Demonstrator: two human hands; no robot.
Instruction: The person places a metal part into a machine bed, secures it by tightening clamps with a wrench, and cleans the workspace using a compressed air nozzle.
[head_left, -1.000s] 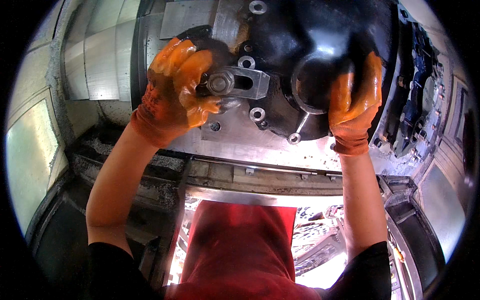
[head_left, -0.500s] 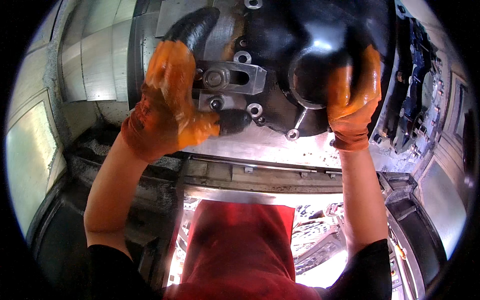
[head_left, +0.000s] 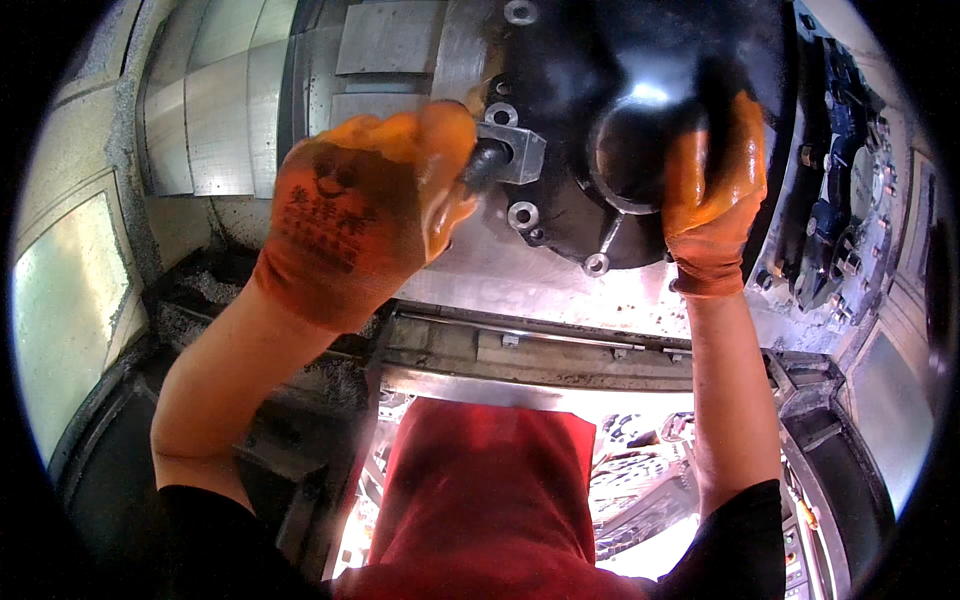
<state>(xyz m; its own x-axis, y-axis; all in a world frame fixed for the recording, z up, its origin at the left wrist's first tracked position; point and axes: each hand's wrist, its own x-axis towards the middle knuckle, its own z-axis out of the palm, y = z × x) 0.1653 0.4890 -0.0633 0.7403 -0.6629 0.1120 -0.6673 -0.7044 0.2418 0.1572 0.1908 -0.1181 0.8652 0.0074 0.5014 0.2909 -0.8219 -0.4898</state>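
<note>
My left hand (head_left: 365, 200), in an orange glove with black fingertips, is closed on a slotted metal clamp (head_left: 525, 155). Its thumb tip lies at the slot, and the palm hides the clamp's left part and its bolt. The clamp's free end reaches the edge of a glossy black cast housing (head_left: 560, 100). My right hand (head_left: 715, 195), gloved alike, grips the housing beside its round opening (head_left: 630, 155). One digit lies by the opening and others farther right; their dark tips blend into the black surface.
Bare metal bolt lugs (head_left: 523, 215) line the housing's edge. A metal plate (head_left: 480, 285) lies beneath it. Another bolted dark assembly (head_left: 840, 190) stands at right. Ribbed metal covers (head_left: 220, 110) are at left, and a rail (head_left: 520, 345) crosses in front of my red apron (head_left: 490, 480).
My left hand has gone from spread around the clamp and bolt to closed over them. The right hand stays at the housing. The whole view has shifted slightly.
</note>
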